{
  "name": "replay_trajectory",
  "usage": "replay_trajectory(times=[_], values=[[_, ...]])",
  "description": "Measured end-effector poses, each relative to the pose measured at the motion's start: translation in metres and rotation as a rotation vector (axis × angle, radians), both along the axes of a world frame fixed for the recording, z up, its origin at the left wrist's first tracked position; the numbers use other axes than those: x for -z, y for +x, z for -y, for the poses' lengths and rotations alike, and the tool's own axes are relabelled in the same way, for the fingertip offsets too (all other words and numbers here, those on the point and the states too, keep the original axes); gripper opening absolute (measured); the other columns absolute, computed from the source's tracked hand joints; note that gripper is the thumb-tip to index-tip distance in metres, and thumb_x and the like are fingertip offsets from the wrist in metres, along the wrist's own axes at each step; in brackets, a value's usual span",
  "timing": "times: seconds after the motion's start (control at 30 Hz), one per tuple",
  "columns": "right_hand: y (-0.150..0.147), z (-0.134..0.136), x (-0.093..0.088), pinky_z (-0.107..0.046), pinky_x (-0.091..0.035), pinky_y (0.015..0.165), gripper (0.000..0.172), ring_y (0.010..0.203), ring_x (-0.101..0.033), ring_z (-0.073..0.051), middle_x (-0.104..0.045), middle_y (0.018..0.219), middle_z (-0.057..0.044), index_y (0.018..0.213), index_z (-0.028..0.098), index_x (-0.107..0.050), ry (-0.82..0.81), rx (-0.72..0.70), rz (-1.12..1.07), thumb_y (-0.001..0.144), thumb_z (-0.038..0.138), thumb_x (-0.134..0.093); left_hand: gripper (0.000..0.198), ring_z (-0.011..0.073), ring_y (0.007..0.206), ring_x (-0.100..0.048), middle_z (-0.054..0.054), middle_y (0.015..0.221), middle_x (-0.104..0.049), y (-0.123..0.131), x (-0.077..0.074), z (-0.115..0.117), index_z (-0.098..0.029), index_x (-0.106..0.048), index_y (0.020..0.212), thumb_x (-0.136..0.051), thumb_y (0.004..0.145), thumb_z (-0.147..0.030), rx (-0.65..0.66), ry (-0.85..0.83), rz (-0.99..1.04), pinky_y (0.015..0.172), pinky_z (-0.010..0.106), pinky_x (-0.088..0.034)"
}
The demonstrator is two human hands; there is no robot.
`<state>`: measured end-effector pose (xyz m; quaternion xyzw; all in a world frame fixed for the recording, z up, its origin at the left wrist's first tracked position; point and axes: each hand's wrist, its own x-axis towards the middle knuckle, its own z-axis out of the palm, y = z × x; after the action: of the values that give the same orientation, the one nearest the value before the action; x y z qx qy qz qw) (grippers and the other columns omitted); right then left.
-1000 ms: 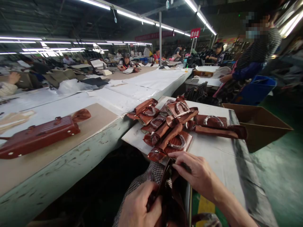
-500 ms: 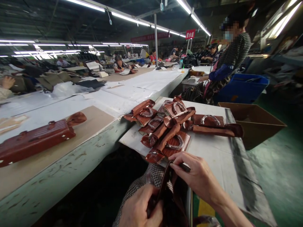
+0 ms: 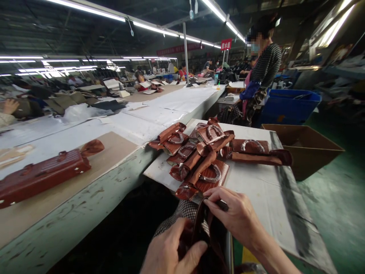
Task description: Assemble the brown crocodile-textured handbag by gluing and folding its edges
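A dark brown leather handbag (image 3: 215, 238) is held low at the front, over a checked cloth. Its edge is pinched between the thumb and fingers of my right hand (image 3: 238, 215). A slim dark object (image 3: 222, 204) pokes out beside those fingers; its kind is unclear. My left hand (image 3: 172, 249) grips the near left side of the same bag, thumb and fingers around it. Much of the bag is in shadow or hidden by my hands. Just beyond, several reddish-brown crocodile-pattern handbags (image 3: 211, 180) with plastic-wrapped handles lie in a pile on a white board (image 3: 256, 194).
A long worktable (image 3: 159, 110) runs along the left, with a larger brown bag (image 3: 54, 171) on it. To the right stand an open cardboard box (image 3: 308, 152) and a blue bin (image 3: 291, 106). A person in a striped top (image 3: 265, 61) stands near the bin.
My left thumb has shifted right over the bag, and the left fingers have spread somewhat. My right hand keeps its pinch. The standing person has straightened up and moved left in view.
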<state>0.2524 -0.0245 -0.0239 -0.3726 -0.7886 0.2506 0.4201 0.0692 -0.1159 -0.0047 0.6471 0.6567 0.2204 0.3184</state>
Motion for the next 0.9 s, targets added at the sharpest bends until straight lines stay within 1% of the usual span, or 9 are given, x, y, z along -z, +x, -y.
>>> replay_trajectory(times=[0.1,0.13,0.23,0.33,0.47,0.6,0.73,0.83,0.9], values=[[-0.002,0.002,-0.002,-0.023,-0.052,0.067,0.012,0.073,-0.071,-0.014,-0.074,0.087,0.000,0.076,0.020,-0.061,-0.003,-0.016,-0.001,0.086,0.013,-0.059,0.038,0.0201,0.095,-0.070,0.001,0.109,-0.072,0.001,-0.011,-0.017,-0.026,-0.057,0.122,-0.065,0.085,-0.029,0.073,0.140,-0.032,0.082,0.024,-0.053],[-0.002,0.003,-0.002,-0.023,-0.052,0.067,0.012,0.073,-0.070,-0.014,-0.073,0.087,0.000,0.077,0.020,-0.061,-0.004,-0.030,-0.004,0.086,0.013,-0.059,0.036,0.0205,0.096,-0.069,0.002,0.110,-0.071,0.002,-0.012,-0.024,-0.025,-0.058,0.122,-0.064,0.087,-0.027,0.093,0.198,-0.064,0.083,0.025,-0.053],[-0.003,0.003,-0.001,-0.023,-0.052,0.068,0.012,0.073,-0.070,-0.013,-0.073,0.087,0.000,0.078,0.020,-0.062,-0.003,-0.041,-0.015,0.086,0.012,-0.058,0.018,0.0198,0.088,-0.068,0.005,0.096,-0.070,0.006,-0.008,-0.043,-0.019,-0.066,0.105,-0.052,0.094,-0.018,0.168,0.345,-0.123,0.077,0.026,-0.053],[-0.001,0.002,0.001,-0.022,-0.051,0.067,0.013,0.072,-0.069,-0.013,-0.072,0.085,0.000,0.077,0.020,-0.061,-0.020,-0.035,-0.024,0.086,0.011,-0.059,0.021,0.0178,0.078,-0.067,0.005,0.083,-0.070,0.008,0.000,-0.053,-0.017,-0.067,0.092,-0.047,0.095,-0.013,0.234,0.462,-0.088,0.070,0.024,-0.052],[0.006,0.002,0.002,-0.021,-0.050,0.066,0.013,0.073,-0.068,-0.013,-0.071,0.085,0.001,0.078,0.020,-0.060,-0.061,-0.081,-0.033,0.087,0.011,-0.058,0.019,0.0166,0.070,-0.065,0.004,0.075,-0.068,0.009,0.010,-0.055,-0.015,-0.065,0.084,-0.050,0.094,-0.012,0.218,0.547,-0.060,0.064,0.024,-0.050],[0.012,0.001,0.000,-0.021,-0.050,0.070,0.014,0.077,-0.068,-0.012,-0.071,0.091,0.000,0.080,0.020,-0.059,-0.074,-0.138,-0.032,0.088,0.009,-0.056,0.017,0.0170,0.070,-0.065,0.005,0.076,-0.068,0.011,0.014,-0.054,-0.015,-0.066,0.085,-0.051,0.093,-0.012,0.204,0.532,-0.038,0.065,0.024,-0.051],[0.012,0.001,0.000,-0.021,-0.051,0.071,0.016,0.077,-0.068,-0.012,-0.071,0.091,0.000,0.079,0.020,-0.059,-0.045,-0.120,-0.031,0.085,0.007,-0.054,0.018,0.0171,0.076,-0.068,0.005,0.083,-0.071,0.013,0.013,-0.053,-0.017,-0.069,0.093,-0.051,0.094,-0.016,0.192,0.487,0.021,0.071,0.024,-0.053],[0.009,0.001,0.003,-0.022,-0.053,0.072,0.015,0.076,-0.069,-0.013,-0.072,0.089,-0.001,0.080,0.020,-0.061,-0.031,-0.074,-0.024,0.084,0.008,-0.054,0.022,0.0192,0.086,-0.069,0.006,0.094,-0.073,0.014,0.006,-0.049,-0.020,-0.070,0.102,-0.050,0.095,-0.020,0.150,0.353,0.020,0.078,0.025,-0.054],[0.008,0.000,0.005,-0.023,-0.054,0.072,0.014,0.076,-0.070,-0.014,-0.072,0.088,-0.001,0.081,0.020,-0.062,-0.030,-0.045,-0.017,0.084,0.009,-0.054,0.025,0.0205,0.090,-0.069,0.005,0.099,-0.073,0.014,0.000,-0.043,-0.024,-0.072,0.102,-0.048,0.095,-0.022,0.112,0.213,-0.011,0.077,0.024,-0.054]])
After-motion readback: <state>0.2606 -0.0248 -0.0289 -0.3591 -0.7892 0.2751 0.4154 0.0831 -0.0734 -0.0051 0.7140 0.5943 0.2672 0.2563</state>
